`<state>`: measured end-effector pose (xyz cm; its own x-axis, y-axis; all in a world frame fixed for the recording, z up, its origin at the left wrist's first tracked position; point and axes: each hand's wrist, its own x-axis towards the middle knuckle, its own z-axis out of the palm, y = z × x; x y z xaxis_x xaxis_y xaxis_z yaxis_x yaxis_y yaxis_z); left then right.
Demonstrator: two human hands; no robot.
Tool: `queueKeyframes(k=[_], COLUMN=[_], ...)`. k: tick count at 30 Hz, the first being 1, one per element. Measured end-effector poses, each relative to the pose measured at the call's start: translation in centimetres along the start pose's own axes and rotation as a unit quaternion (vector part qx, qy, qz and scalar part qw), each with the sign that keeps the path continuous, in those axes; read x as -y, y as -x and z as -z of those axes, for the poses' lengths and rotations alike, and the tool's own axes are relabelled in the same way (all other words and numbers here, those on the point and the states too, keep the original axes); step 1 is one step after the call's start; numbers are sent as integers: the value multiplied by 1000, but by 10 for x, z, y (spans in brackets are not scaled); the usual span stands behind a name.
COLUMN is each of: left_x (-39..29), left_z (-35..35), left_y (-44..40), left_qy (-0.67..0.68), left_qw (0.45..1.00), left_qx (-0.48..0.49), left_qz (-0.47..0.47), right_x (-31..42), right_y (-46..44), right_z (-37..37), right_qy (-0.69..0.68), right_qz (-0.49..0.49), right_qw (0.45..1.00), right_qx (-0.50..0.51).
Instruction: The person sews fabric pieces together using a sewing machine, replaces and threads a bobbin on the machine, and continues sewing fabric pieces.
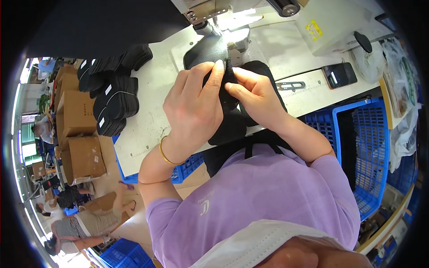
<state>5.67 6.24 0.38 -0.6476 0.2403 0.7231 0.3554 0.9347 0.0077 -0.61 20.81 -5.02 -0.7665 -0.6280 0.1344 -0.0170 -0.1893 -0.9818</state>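
A black piece of material, with a smooth sheet at the top and a ribbed edge, runs from under the sewing machine head toward my body. My left hand, with a gold bangle at its wrist, pinches the material's edge between thumb and fingers. Close beside it, my right hand grips the same ribbed edge, its thumb and fingers pressed together. Both hands are just in front of the lit needle area. Another black padded piece lies partly behind my right hand.
Bundles of black pieces with white labels sit at the left of the white table. To the right are a metal tool, a phone and a blue crate. Cardboard boxes and other people stand farther left.
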Motion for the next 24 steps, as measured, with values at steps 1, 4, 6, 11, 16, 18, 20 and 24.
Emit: queueKeyframes(k=[1,4,6,11,16,18,20,24], left_x=[-2,-5,-9,-8,-2,-2,-2,0], left_z=[-1,-4,-12,-24,-34,-36,-37,-39], left_y=[0,0,0,-7,-14,-18,-19,-18], left_qy=[-8,-9,-30,-73,-112,-108,-105,-96], left_qw=[1000,1000,999,997,993,992,993,993], left_qx=[-2,-17,-26,-31,-45,-56,-59,-63], left_qz=[5,24,22,15,-5,-17,-17,3], right_x=[1,2,-1,-1,-8,-3,1,5], right_y=[1,2,1,-9,-29,-32,-33,-34], right_z=[0,0,3,8,-2,-2,-2,0], right_qy=[-16,-39,-7,12,-79,-123,-151,-140], right_qz=[16,58,64,52,114,74,50,38], right_qw=[1000,996,997,998,989,989,986,989], right_qx=[-14,-48,-46,-24,-50,-46,-43,-34])
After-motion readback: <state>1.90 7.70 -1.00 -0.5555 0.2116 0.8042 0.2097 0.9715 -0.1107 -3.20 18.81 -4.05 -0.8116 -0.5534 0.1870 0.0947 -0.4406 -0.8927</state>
